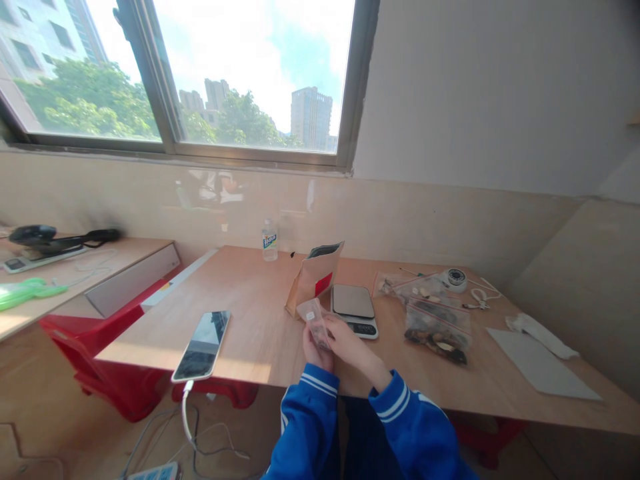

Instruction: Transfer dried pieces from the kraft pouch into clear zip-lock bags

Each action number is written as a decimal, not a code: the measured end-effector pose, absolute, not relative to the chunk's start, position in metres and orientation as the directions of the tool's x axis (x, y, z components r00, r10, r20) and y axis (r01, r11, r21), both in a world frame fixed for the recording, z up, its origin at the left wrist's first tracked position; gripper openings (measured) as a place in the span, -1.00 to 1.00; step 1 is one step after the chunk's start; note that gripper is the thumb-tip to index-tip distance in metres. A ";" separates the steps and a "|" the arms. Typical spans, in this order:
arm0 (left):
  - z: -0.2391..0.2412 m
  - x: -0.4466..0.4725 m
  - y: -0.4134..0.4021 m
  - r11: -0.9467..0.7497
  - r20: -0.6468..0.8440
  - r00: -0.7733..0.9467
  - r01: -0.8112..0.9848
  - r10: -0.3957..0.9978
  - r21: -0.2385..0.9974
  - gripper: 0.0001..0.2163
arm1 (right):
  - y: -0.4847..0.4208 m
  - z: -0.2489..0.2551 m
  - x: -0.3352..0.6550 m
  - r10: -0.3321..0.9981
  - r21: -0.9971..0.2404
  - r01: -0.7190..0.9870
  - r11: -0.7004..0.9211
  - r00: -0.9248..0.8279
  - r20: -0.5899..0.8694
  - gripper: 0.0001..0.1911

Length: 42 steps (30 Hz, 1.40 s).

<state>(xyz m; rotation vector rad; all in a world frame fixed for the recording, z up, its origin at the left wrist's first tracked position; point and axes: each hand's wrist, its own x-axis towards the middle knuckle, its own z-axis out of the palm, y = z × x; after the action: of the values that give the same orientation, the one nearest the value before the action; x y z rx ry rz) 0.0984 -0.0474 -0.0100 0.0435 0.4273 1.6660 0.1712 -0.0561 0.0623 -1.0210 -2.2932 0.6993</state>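
Near the table's front edge, a small clear plastic bag point(312, 316) with a white label is held between both hands. My left hand point(316, 352) is closed around its lower part from below. My right hand point(345, 343) grips the bag's right side with bent fingers. The bag's contents are too small to make out. Just behind it stands an open brown paper pouch point(306, 283) with a red patch, its top gaping. A kitchen scale point(353, 303) with a dark display sits right of the pouch, partly behind my right hand.
Zip bags of dark dried pieces point(435, 333) lie at the right, near a white camera point(455, 279) and a white sheet point(540, 363). A phone point(204, 345) on a cable lies at the left edge. A bottle point(269, 241) stands by the wall. A red stool point(110, 360) is below.
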 end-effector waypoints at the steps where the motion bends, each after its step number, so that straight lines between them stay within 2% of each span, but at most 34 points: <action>1: -0.009 0.098 -0.048 -0.074 -0.225 -0.143 -0.954 0.964 0.290 -0.67 | -0.056 0.061 0.172 0.777 -0.666 0.471 0.578 -0.566 0.275 -0.64; 5: -0.005 0.099 -0.051 -0.045 -0.261 -0.117 -0.963 0.958 0.266 -0.66 | -0.055 0.054 0.174 0.840 -0.777 0.408 0.479 -0.471 0.270 -0.52; 8: -0.003 0.099 -0.051 -0.027 -0.247 -0.094 -0.965 0.965 0.260 -0.68 | -0.058 0.053 0.177 0.856 -0.828 0.373 0.419 -0.465 0.225 -0.57; 12: -0.002 0.100 -0.050 -0.036 -0.234 -0.088 -0.975 0.968 0.220 -0.67 | -0.060 0.062 0.180 0.866 -0.812 0.407 0.417 -0.450 0.219 -0.69; 19: 0.002 0.101 -0.051 0.037 -0.230 -0.026 -0.963 0.973 0.267 -0.65 | -0.055 0.083 0.189 0.873 -0.769 0.479 0.422 -0.444 0.202 -0.80; 32: 0.003 0.103 -0.049 0.002 -0.207 -0.058 -0.961 0.977 0.278 -0.67 | -0.043 0.123 0.210 0.874 -0.789 0.404 0.463 -0.358 0.330 -0.87; 38: 0.006 0.101 -0.051 0.016 -0.262 -0.067 -0.953 0.963 0.303 -0.67 | -0.009 0.169 0.210 0.839 -0.832 0.213 0.512 -0.335 0.430 -0.78; 42: 0.002 0.101 -0.051 0.049 -0.287 -0.044 -0.949 0.957 0.310 -0.68 | 0.015 0.198 0.191 0.751 -0.736 0.194 0.649 -0.320 0.578 -0.87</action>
<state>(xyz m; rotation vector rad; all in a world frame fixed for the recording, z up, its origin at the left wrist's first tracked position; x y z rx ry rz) 0.1014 -0.0513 0.0021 0.0194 0.4831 1.5414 0.1912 0.0150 0.1981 -0.7523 -1.8473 0.6832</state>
